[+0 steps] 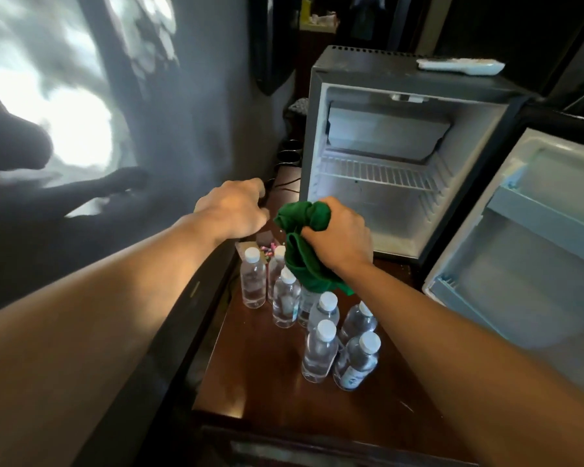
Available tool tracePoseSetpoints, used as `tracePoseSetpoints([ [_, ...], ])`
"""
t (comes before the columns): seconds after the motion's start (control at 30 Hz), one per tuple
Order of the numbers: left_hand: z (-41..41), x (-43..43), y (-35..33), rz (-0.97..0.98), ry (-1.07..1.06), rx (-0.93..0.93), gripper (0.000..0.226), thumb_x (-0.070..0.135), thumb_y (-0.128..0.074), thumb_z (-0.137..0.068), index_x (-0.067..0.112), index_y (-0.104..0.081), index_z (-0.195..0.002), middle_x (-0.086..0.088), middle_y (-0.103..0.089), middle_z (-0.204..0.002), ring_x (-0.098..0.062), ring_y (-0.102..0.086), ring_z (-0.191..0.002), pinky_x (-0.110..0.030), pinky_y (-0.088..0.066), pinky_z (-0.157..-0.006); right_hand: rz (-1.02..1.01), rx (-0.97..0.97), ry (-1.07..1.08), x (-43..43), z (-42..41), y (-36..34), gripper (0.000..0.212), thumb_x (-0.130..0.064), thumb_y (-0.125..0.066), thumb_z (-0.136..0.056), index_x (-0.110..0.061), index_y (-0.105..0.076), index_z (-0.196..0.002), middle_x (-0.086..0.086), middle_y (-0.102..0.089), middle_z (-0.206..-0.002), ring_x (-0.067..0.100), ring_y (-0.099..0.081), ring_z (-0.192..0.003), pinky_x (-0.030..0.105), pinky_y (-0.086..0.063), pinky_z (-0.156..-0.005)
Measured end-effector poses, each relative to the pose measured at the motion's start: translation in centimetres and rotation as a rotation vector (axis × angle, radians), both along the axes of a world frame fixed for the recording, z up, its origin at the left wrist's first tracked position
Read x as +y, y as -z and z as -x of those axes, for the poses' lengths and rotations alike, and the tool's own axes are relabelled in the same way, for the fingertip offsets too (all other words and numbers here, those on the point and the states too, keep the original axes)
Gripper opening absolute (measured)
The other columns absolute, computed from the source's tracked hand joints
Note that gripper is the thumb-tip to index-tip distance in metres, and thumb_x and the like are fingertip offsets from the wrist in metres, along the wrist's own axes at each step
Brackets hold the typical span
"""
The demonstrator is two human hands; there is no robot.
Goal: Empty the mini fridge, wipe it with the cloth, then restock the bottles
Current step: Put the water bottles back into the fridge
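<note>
The mini fridge point(321, 129) stands open on a dark wooden counter point(260, 375), its inside bare except for a wire shelf point(375, 173). Its door point(536, 251) swings out to the right with bare door shelves. Several small water bottles point(319, 352) with white caps stand on the counter in front of the fridge. My right hand point(341, 234) grips a bunched green cloth point(300, 237) just before the fridge opening, above the bottles. My left hand point(233, 210) hovers to the left of the cloth, fingers curled, nothing visible in it.
A white remote control point(461, 65) lies on top of the fridge. A small tray point(267, 246) with coloured sachets sits behind the bottles. Dark cups point(289, 153) and a cable lie left of the fridge. A grey wall with shadows rises on the left.
</note>
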State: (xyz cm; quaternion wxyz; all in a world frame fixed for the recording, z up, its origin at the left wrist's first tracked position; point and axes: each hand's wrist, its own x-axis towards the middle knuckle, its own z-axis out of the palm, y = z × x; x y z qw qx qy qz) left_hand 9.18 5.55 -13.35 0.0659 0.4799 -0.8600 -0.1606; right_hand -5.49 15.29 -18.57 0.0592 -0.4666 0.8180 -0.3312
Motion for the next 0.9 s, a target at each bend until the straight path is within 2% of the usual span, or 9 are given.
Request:
tracePoseSetpoints([
  [0.2,-2.8,2.4,0.0,0.131,-0.057,0.014,0.036,0.023,-0.043,-0.096,0.020,-0.051,-0.131,-0.007,-0.060,-0.130,-0.035,-0.053,-0.119,-0.045,-0.048,-0.094,-0.004,-0.042,-0.144,-0.2,-4.4,1.2,0.036,-0.043,-0.066,-0.074,-0.035,-0.052,-0.106,-0.003,-0.062,-0.107,0.030,-0.061,-0.095,0.039,-0.050,-0.078],
  [0.37,-5.1,2.5,1.1,0.099,-0.120,0.010,0.037,0.030,-0.041,-0.099,0.024,-0.048,-0.134,-0.002,-0.058,-0.132,-0.032,-0.055,-0.115,-0.041,-0.048,-0.091,-0.072,-0.093,-0.198,-0.3,-7.9,4.6,0.041,-0.041,-0.066,-0.076,-0.034,-0.052,-0.115,-0.001,-0.060,-0.115,0.030,-0.059,-0.103,0.041,-0.049,-0.084],
  [0.47,-6.5,2.4,3.3,0.068,-0.139,-0.008,0.036,0.036,-0.043,-0.100,0.024,-0.047,-0.133,-0.001,-0.058,-0.130,-0.030,-0.055,-0.113,-0.038,-0.046,-0.085,-0.127,-0.109,-0.228,-0.3,-9.9,8.3,0.039,-0.040,-0.066,-0.078,-0.025,-0.053,-0.112,0.001,-0.061,-0.114,0.028,-0.059,-0.104,0.043,-0.051,-0.084],
  [0.53,-7.2,2.3,5.1,0.054,-0.117,-0.030,0.035,0.035,-0.044,-0.100,0.023,-0.048,-0.133,0.000,-0.059,-0.128,-0.027,-0.055,-0.110,-0.038,-0.045,-0.083,-0.191,-0.146,-0.215,0.1,-11.0,11.1,0.038,-0.040,-0.065,-0.078,-0.024,-0.051,-0.109,0.002,-0.059,-0.111,0.030,-0.060,-0.100,0.045,-0.052,-0.082],
  [0.63,-7.9,2.2,7.9,0.024,-0.088,-0.027,0.035,0.033,-0.047,-0.099,0.022,-0.048,-0.133,0.001,-0.062,-0.121,-0.018,-0.050,-0.095,-0.035,-0.040,-0.074,-0.293,-0.191,-0.159,1.0,-12.4,15.1,0.042,-0.040,-0.065,-0.079,-0.025,-0.049,-0.116,0.003,-0.055,-0.116,0.034,-0.058,-0.102,0.045,-0.049,-0.084],
  [0.77,-8.5,2.2,11.2,-0.007,-0.039,-0.042,0.036,0.034,-0.047,-0.099,0.021,-0.049,-0.132,0.002,-0.064,-0.116,-0.014,-0.050,-0.091,-0.033,-0.038,-0.071,-0.410,-0.244,-0.089,1.5,-13.9,19.5,0.042,-0.038,-0.061,-0.086,-0.024,-0.045,-0.122,0.004,-0.048,-0.124,0.037,-0.055,-0.106,0.042,-0.043,-0.082],
  [0.9,-8.8,2.2,13.6,-0.047,0.000,-0.080,0.035,0.034,-0.047,-0.099,0.021,-0.048,-0.132,0.002,-0.062,-0.117,-0.013,-0.048,-0.091,-0.033,-0.038,-0.071,-0.426,-0.359,-0.034,0.9,-14.4,21.7,0.052,-0.039,-0.060,-0.090,-0.021,-0.038,-0.133,0.008,-0.037,-0.135,0.038,-0.045,-0.119,0.047,-0.043,-0.092],
])
